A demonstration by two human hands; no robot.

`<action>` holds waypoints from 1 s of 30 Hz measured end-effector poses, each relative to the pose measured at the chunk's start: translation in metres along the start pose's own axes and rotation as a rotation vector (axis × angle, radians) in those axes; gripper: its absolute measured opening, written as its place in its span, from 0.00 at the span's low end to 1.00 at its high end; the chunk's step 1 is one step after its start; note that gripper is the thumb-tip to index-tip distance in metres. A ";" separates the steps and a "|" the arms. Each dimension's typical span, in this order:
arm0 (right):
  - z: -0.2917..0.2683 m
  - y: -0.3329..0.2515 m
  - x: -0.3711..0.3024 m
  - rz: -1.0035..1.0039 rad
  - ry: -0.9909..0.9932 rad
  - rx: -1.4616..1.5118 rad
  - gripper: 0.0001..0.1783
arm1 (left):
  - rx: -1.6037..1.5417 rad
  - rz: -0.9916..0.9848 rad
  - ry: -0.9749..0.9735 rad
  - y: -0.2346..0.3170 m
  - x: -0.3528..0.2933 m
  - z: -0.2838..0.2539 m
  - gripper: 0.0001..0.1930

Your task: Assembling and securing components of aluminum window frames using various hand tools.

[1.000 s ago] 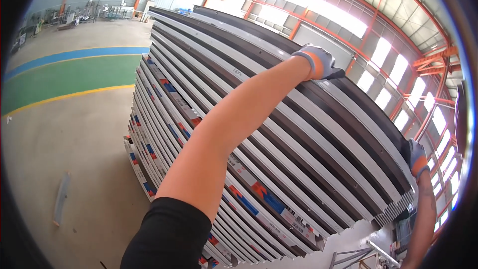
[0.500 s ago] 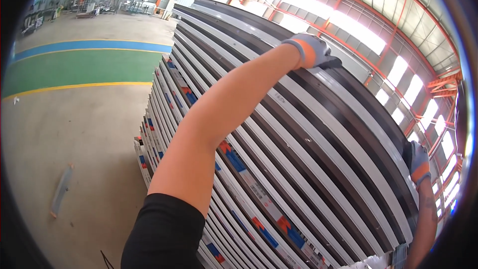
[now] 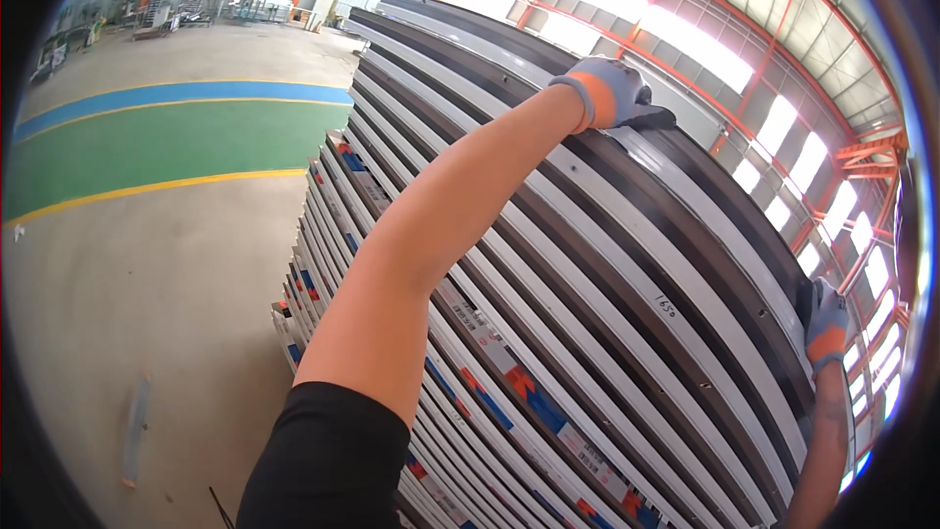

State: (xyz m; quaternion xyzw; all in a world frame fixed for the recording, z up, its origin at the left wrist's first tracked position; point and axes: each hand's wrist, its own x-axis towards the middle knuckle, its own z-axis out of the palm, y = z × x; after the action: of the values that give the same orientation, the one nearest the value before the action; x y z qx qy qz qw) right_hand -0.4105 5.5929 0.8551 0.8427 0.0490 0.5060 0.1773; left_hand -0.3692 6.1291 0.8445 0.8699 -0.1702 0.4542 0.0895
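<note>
A tall stack of long frame profiles (image 3: pixel 548 264), dark brown alternating with pale grey, curves across the middle and right. My left arm reaches across it from the lower edge. My left hand (image 3: pixel 615 96), in a grey and orange glove with dark fingers, is closed over the upper edge of the topmost dark profile (image 3: pixel 720 181). Farther right and lower, my right hand (image 3: pixel 828 321), gloved alike, grips the same upper edge near its right part. The fingertips of both hands are partly hidden behind the edge. Red and blue labels (image 3: pixel 534 397) mark the lower profiles.
To the left runs a grey floor (image 3: pixel 176 284) with a green lane (image 3: pixel 166 152) and a blue stripe (image 3: pixel 196 93). A narrow strip (image 3: pixel 137 431) lies on it. Equipment (image 3: pixel 176 15) stands by the far wall. Orange beams (image 3: pixel 871 152) frame the windows at right.
The view has tilted and shifted slightly, and the floor strip now appears lower. Ragged white material at the stack's lower right has left the picture. Both hands keep hold of the top profile.
</note>
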 end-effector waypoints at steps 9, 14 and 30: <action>-0.056 0.294 -0.155 0.154 -0.299 0.073 0.16 | 0.470 0.529 0.172 0.110 0.042 0.123 0.23; 0.027 0.080 0.013 0.228 -0.319 0.055 0.32 | 0.237 0.079 0.160 -0.154 0.115 0.116 0.20; -0.007 -0.087 0.074 0.259 -0.383 -0.046 0.26 | -0.630 -0.036 0.249 -0.411 0.199 0.235 0.17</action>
State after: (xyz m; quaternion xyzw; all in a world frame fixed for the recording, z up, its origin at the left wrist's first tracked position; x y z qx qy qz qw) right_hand -0.3721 5.6954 0.8892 0.9182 -0.1058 0.3566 0.1362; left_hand 0.0701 6.3943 0.8728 0.7402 -0.2744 0.4804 0.3821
